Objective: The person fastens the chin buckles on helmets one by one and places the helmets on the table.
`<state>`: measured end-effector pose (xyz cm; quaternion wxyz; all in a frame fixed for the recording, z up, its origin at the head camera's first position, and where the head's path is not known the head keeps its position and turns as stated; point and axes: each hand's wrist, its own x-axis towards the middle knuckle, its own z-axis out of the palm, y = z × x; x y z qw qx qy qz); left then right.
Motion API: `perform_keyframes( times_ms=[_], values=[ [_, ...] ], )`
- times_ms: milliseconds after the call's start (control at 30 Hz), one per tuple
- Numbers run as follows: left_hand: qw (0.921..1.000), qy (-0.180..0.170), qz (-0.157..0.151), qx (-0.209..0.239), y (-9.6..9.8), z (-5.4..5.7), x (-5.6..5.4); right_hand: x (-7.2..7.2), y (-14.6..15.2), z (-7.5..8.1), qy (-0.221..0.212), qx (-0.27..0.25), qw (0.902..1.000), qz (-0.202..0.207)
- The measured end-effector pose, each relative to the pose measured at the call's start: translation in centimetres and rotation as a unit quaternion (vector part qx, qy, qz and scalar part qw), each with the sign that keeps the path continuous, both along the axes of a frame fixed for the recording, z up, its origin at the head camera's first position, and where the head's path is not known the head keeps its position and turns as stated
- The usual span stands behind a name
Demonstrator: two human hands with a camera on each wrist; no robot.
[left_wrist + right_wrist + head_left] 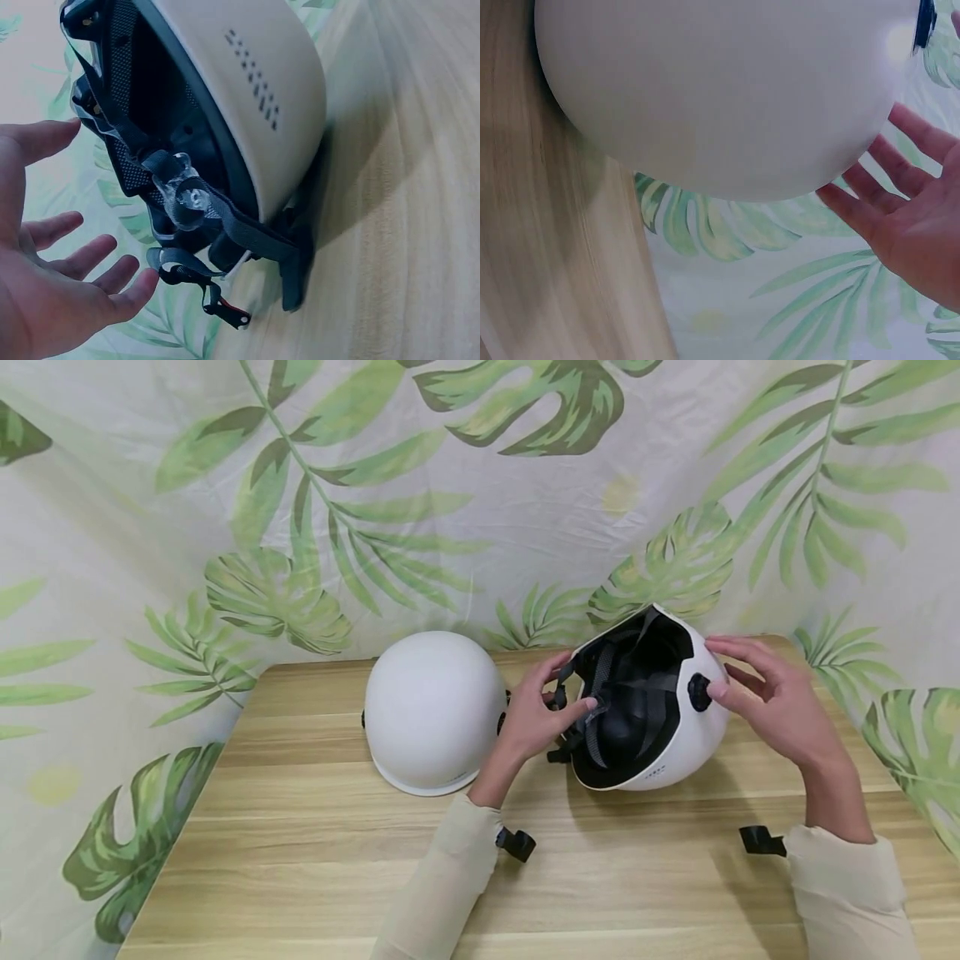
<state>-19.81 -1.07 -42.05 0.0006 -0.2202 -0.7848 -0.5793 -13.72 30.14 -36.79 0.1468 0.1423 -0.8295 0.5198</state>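
A white helmet (686, 747) lies tipped on the table's right half, its black padded inside (637, 693) facing me and to the left. My right hand (783, 706) rests its fingertips on the outer shell, near a round black fitting (699, 692); in the right wrist view they touch the smooth shell (727, 97). At the opening's left edge, my left hand (536, 714) is spread beside the dark straps. Its fingers are loosely bent in the left wrist view, close to the straps (255, 236) and a clear plastic piece (184, 191). Nothing is gripped there.
A second white helmet (435, 710) sits dome up on the left, near my left forearm. The wooden table (315, 860) ends at a leaf-patterned cloth (525, 527) behind. Black wrist mounts (516, 843) stick out from both sleeves.
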Motion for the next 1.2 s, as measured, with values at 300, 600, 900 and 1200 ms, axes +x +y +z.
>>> perform_keyframes(
  times_ms=[300,600,900,1200],
  values=[
    [0.9997,-0.003,0.011,-0.022,0.2,-1.0,-0.2,0.1,0.3,0.0,-0.011,0.035,0.9992,-0.015],
    [0.9923,-0.027,0.027,-0.117,0.4,-1.8,-0.6,0.4,0.9,0.3,0.033,-0.003,0.9992,-0.024],
    [0.9921,-0.051,0.012,-0.114,1.0,-2.0,-0.6,-0.2,2.5,-0.7,-0.006,-0.061,0.998,-0.015],
    [0.9947,-0.004,0.025,-0.1,0.6,-0.1,0.0,-1.1,3.8,-2.2,-0.041,-0.155,0.9864,0.038]
  ],
)
